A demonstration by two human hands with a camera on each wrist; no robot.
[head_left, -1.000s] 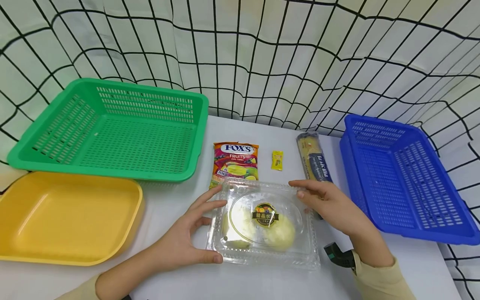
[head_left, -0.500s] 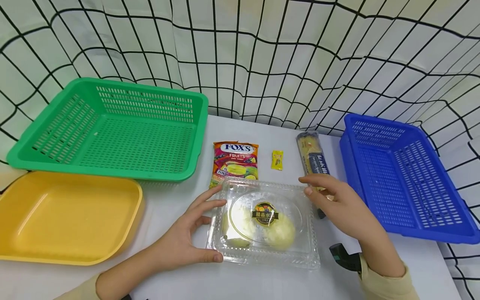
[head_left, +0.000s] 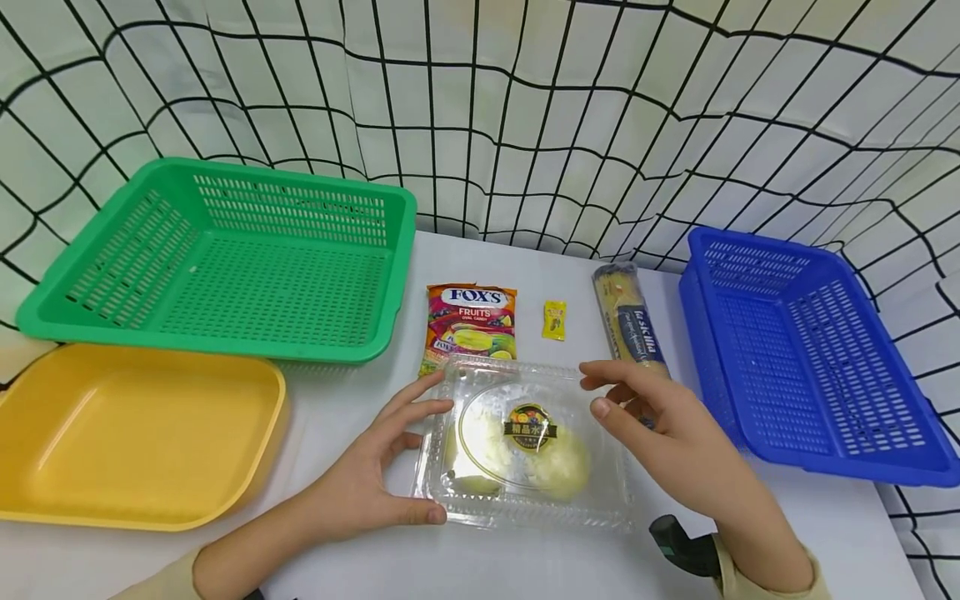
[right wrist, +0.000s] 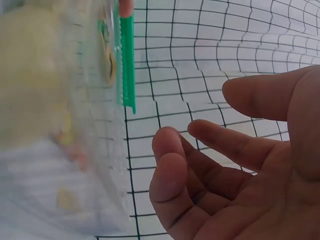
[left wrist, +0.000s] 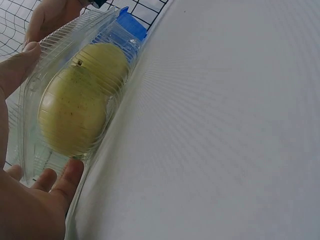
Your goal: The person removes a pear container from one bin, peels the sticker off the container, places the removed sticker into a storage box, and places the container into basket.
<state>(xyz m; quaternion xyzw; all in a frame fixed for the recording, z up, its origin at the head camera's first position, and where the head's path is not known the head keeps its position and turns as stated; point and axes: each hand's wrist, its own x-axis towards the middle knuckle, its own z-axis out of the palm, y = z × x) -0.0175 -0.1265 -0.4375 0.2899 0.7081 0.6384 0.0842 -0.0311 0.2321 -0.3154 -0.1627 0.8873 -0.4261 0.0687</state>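
A clear plastic clamshell box [head_left: 517, 500] with two yellow-green fruits [head_left: 558, 467] and a dark round sticker lies on the white table. My left hand [head_left: 408, 450] spans its left side, thumb at the near corner and straight fingers at the far corner. The left wrist view shows the fruits [left wrist: 75, 115] through the box wall and my thumb [left wrist: 65, 180] against its corner. My right hand [head_left: 600, 387] hovers over the box's right part with fingers loosely spread and holds nothing. In the right wrist view the relaxed right hand [right wrist: 215, 150] is beside the blurred box [right wrist: 55, 100].
A green basket [head_left: 217, 343] stands back left, a yellow tray [head_left: 150, 521] front left, a blue basket [head_left: 705, 333] at the right. Behind the box lie a Fox's candy bag [head_left: 471, 321], a small yellow sachet [head_left: 554, 320] and a spaghetti pack [head_left: 628, 317]. A grid-patterned curtain hangs behind.
My right hand left the box's far right corner, drew off to the right, then came back over the box's right part. The left hand has stayed put.
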